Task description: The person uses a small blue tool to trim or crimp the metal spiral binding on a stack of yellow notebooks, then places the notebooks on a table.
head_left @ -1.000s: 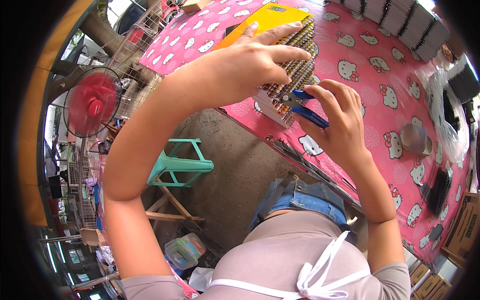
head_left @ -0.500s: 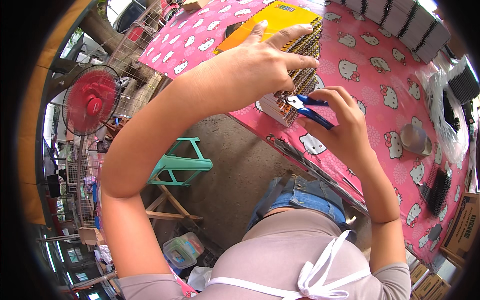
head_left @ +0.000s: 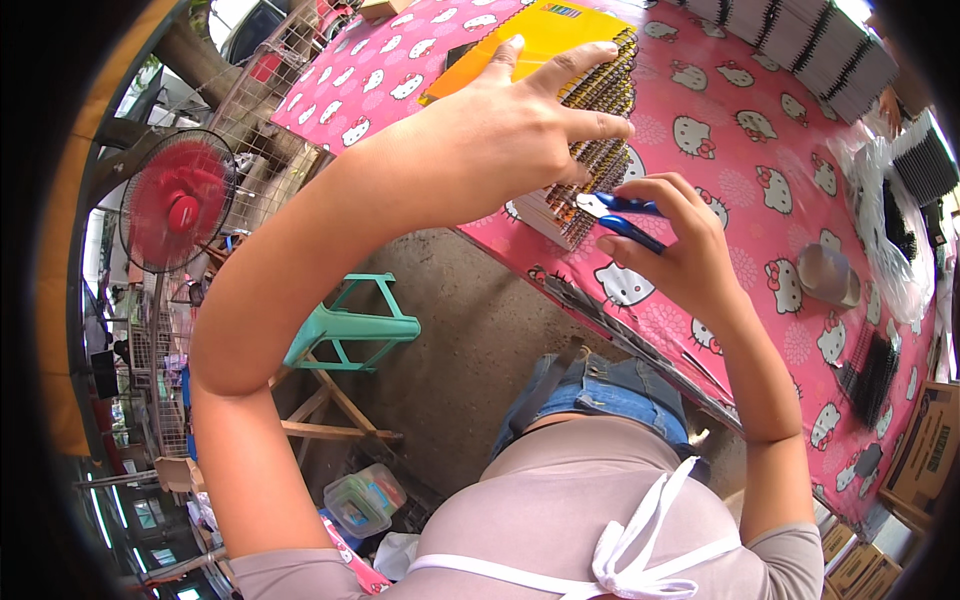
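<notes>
A stack of spiral-bound notebooks (head_left: 565, 32) with a yellow cover on top lies at the near edge of the pink table. My left hand (head_left: 520, 130) rests across the stack with its fingers spread, the fingertips along the coiled bindings (head_left: 606, 100). In my right hand (head_left: 685, 225) is a pair of blue-handled cutting pliers (head_left: 632, 232), the handles slightly apart between fingers and thumb. Their metal jaws are at the near end of the coils, beside my left fingertips. Whether the jaws grip a wire is too small to tell.
Stacks of coil-bound books (head_left: 800, 40) stand at the far right. Nearer are a clear plastic bag (head_left: 880, 220), a roll of clear tape (head_left: 828, 275) and loose black coils (head_left: 868, 380). A green stool (head_left: 360, 325) and a red fan (head_left: 180, 205) stand left of the table.
The whole view has shifted slightly. Both hands and the pliers keep nearly the same place on the stack, the jaws still at the coil ends.
</notes>
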A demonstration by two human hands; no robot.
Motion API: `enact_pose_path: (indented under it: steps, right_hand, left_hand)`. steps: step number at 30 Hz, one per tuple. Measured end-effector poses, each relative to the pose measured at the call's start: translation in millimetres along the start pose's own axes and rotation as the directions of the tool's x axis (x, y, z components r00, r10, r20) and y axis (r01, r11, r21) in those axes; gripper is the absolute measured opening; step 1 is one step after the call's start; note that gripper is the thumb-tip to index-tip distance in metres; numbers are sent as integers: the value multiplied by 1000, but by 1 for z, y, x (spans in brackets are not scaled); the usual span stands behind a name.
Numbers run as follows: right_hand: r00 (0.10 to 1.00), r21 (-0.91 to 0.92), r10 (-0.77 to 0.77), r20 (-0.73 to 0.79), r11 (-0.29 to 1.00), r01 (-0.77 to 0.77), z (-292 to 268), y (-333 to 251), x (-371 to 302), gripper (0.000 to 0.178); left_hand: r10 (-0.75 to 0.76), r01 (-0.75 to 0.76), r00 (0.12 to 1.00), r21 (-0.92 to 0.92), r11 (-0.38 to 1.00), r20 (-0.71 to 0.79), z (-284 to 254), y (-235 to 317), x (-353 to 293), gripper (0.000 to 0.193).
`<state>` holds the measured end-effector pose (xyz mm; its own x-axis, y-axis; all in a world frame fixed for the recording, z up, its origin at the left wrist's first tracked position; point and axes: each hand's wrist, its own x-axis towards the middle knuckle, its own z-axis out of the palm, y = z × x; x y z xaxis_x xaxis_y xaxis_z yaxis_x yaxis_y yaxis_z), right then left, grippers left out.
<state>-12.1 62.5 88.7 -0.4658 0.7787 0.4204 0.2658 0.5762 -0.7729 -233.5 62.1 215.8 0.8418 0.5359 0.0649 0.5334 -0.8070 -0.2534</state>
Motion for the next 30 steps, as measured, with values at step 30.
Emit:
enact_pose_path:
  steps: [30]
  right_hand:
    - [992, -58, -118, -47, 992, 115, 16, 14, 12, 36]
  left_hand:
    - [77, -198, 960, 461, 865, 268, -2, 15, 18, 15]
